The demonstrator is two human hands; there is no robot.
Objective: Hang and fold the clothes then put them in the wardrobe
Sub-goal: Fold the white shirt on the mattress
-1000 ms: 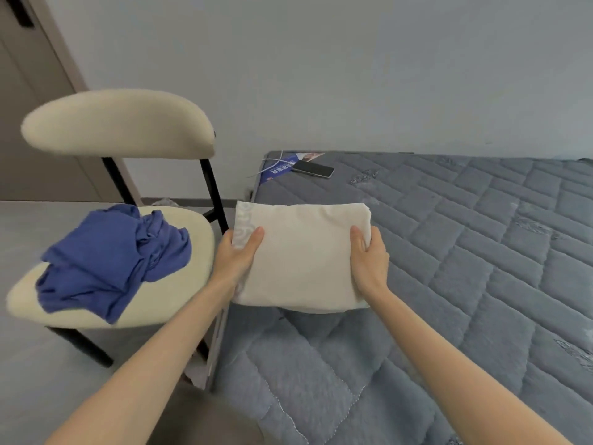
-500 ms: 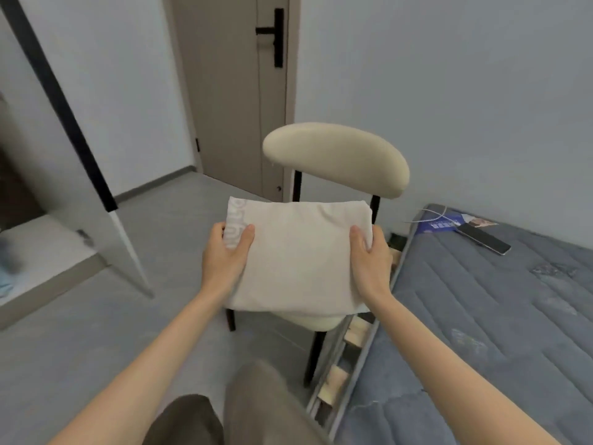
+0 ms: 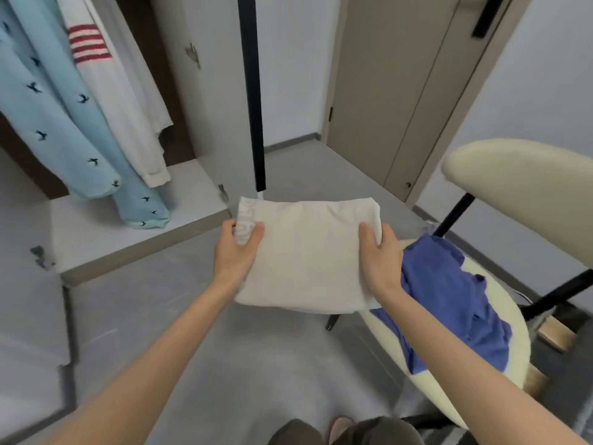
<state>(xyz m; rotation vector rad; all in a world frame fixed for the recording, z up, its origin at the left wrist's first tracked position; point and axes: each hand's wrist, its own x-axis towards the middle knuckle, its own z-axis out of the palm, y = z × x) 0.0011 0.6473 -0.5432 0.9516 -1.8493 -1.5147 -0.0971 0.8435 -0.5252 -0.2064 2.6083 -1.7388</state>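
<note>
At the near bottom edge, knees (image 3: 378, 431) in dark trousers, above grey floor (image 3: 179, 316). From there, both bare forearms stretched forward.

Gripped at its left edge by the left hand (image 3: 236, 252), a folded cream garment (image 3: 308, 255): thumb on top, fingers curled underneath, right beside a strip of pale lettering. Gripped at its right edge by the right hand (image 3: 382, 261) in the same way, thumb on top. Held flat and roughly level in the air over the floor, mid-view, touching neither chair nor wardrobe.

Just right of it and lower, on the cream chair seat (image 3: 516, 354), a crumpled blue garment (image 3: 449, 300), partly hidden behind the right wrist. Farther right, the padded cream backrest (image 3: 519, 181) on black struts.

Far left, beyond the cloth, the pale wardrobe shelf (image 3: 106, 232) at the bottom of the open wardrobe. Hanging above it, a light blue garment (image 3: 64, 123) with small dark bird marks, hem down on the shelf. Just right of that, a white garment (image 3: 122, 101) with red stripes. Straight ahead, the open wardrobe door (image 3: 221, 107) with a black edge strip.

Farthest back, right of centre, a beige room door (image 3: 394, 91) with a black handle, set in a pale wall (image 3: 545, 85).
</note>
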